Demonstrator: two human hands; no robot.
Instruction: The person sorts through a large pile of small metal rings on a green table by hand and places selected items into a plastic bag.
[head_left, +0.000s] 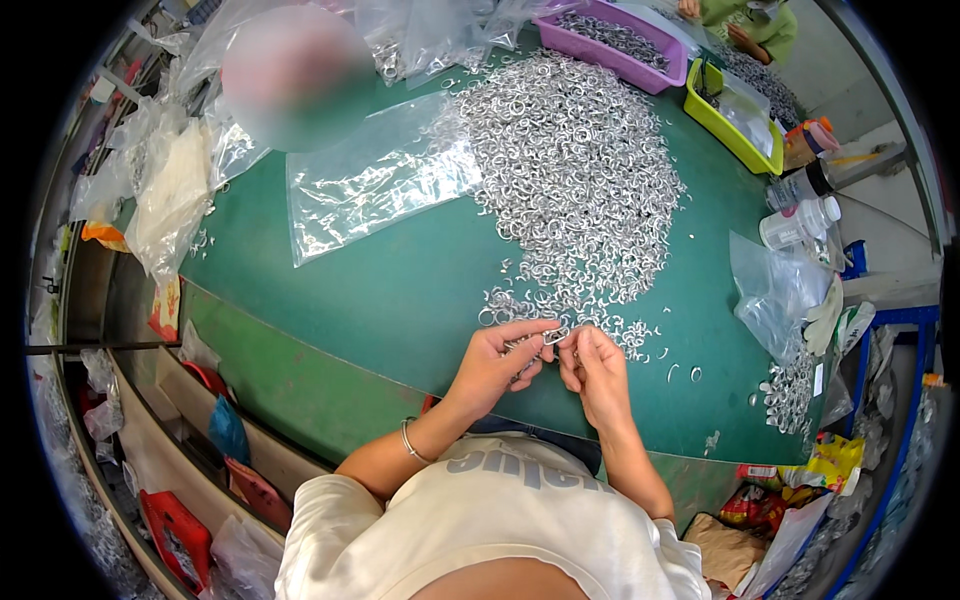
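Note:
My left hand (503, 358) and my right hand (594, 366) meet just above the near edge of the green table (400, 290). Both pinch a small silver metal ring piece (550, 337) between their fingertips. A bracelet sits on my left wrist. Just beyond the fingers lies a big heap of silver metal rings (570, 170), spreading from the table's middle toward the far side. Loose rings (640, 335) are scattered right next to my hands.
A clear plastic bag (370, 185) lies flat left of the heap. A purple tray (615, 45) and a yellow-green tray (725, 120) stand at the far right. Bottles (800, 215) and more bags (775, 290) sit at the right edge. Another person's arms (750, 25) work at the far side.

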